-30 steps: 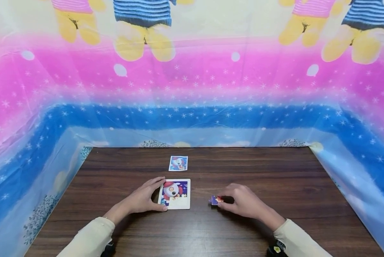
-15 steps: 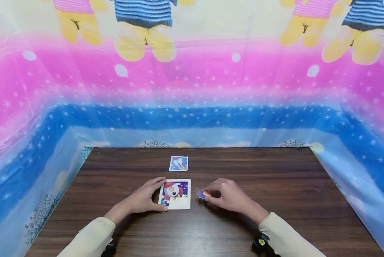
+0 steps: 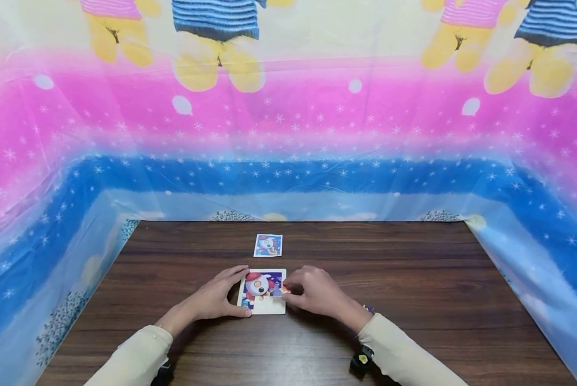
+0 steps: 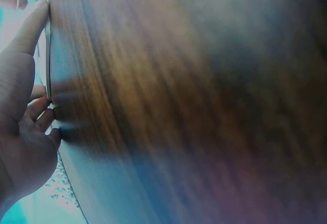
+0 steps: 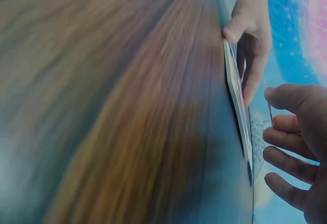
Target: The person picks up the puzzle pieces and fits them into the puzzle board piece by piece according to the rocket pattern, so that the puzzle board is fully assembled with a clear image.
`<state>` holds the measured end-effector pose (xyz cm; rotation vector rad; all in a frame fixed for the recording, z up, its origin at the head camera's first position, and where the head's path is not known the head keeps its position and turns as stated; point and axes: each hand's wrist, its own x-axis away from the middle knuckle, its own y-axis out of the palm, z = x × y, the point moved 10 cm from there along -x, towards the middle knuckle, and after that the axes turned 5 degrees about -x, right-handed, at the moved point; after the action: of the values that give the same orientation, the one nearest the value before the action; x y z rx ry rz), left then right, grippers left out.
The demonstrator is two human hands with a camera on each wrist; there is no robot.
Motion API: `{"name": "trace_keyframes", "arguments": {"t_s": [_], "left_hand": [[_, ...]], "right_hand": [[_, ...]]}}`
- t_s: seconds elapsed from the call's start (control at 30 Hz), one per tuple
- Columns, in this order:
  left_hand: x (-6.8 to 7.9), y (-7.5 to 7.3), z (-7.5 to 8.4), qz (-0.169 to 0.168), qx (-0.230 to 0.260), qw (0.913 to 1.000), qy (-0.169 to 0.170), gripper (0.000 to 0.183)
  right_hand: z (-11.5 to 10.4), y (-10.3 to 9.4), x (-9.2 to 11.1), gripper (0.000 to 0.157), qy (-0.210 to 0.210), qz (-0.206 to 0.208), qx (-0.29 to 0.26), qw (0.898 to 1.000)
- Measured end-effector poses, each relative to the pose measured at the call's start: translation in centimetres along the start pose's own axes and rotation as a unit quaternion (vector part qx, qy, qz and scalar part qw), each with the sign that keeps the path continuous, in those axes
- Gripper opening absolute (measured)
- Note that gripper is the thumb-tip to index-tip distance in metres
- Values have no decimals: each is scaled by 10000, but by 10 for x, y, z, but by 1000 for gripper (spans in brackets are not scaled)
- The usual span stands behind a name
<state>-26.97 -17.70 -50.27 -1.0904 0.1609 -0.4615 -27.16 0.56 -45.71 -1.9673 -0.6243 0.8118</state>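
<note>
A square jigsaw puzzle tray [image 3: 269,307] with a pale rim lies flat on the table, its picture of a white animal in red partly filled and a pale patch bare at lower right. My left hand [image 3: 213,295] grips the tray's left side, thumb at the near corner and fingers at the far one. Over the tray's right edge, my right hand [image 3: 317,292] pinches a purple and orange puzzle piece [image 3: 285,290] between thumb and fingers. The right wrist view shows this puzzle piece [image 5: 271,110] edge-on, raised above the tray [image 5: 235,91], with the other fingers loosely spread.
Behind the tray lies a small picture card [image 3: 268,245] with the same animal image. The dark wooden table [image 3: 404,257] meets a printed pink and blue cloth [image 3: 288,134] at its back and sides.
My right hand has carried the puzzle piece leftward from the open table to above the tray's right side. The left hand and tray have stayed in place.
</note>
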Motion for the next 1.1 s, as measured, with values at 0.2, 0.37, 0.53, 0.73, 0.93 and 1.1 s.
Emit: {"name": "trace_keyframes", "arguments": {"t_s": [0.2, 0.37, 0.53, 0.73, 0.93, 1.1], "left_hand": [[0, 0, -1, -30, 38, 10000, -28, 106], [0, 0, -1, -24, 60, 10000, 16, 105], [1, -1, -1, -5, 12, 10000, 60, 105], [-1, -2, 0, -26, 29, 10000, 76, 105], [1, -1, 0, -19, 42, 9999, 91, 106], [0, -2, 0, 12, 9, 9999, 109, 106]], "right_hand": [[-13, 12, -11, 28, -90, -147, -8, 9998], [-20, 21, -17, 27, -170, -242, 85, 9995], [-26, 28, -22, 23, -194, -366, 202, 9989], [-27, 34, -24, 22, -89, -489, 239, 9985], [-29, 38, -26, 21, -146, -514, 259, 9982], [-31, 37, -27, 19, -249, -468, 324, 9981]]}}
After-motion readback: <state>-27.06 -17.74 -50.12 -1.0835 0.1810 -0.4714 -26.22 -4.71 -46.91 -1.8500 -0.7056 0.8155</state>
